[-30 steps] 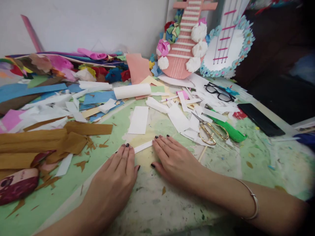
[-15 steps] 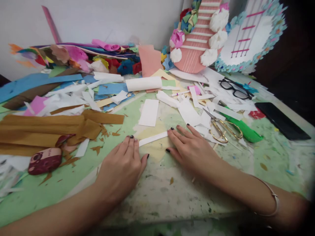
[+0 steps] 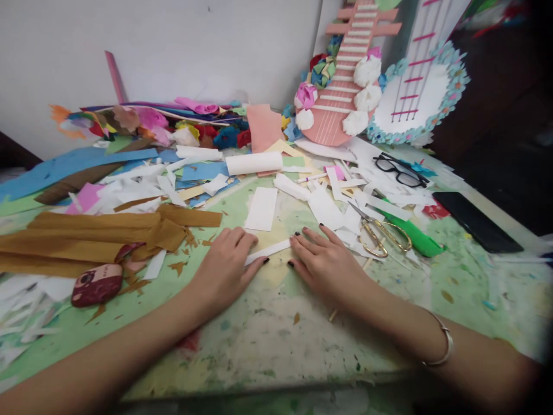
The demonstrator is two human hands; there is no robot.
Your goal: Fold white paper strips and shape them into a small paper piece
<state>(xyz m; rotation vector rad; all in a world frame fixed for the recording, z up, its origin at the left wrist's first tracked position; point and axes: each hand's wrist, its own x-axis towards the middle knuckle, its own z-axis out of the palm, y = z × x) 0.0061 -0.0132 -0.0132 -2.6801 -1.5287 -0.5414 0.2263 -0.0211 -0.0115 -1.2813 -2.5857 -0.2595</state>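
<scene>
Between my hands a narrow folded white paper strip (image 3: 274, 249) lies on the table. My left hand (image 3: 228, 265) has its fingers curled round the strip's left end, with the thumb along the near edge; the fingertips are hidden. My right hand (image 3: 330, 262) lies flat, fingers stretched out, its fingertips pressing the strip's right end. Just beyond the strip lies a white paper rectangle (image 3: 261, 208). Gold-handled scissors (image 3: 384, 233) rest to the right of my right hand.
Brown crepe paper (image 3: 99, 236) and a dark red case (image 3: 97, 285) lie left. White scraps, a paper roll (image 3: 254, 163), glasses (image 3: 400, 171), a green crepe piece (image 3: 421, 236) and a phone (image 3: 477, 222) surround the work. Two decorated paper instruments (image 3: 332, 115) lean on the wall.
My left hand's fingers have gone from lying flat on the strip to curling round its left end. My right hand still presses the other end. The view has shifted slightly.
</scene>
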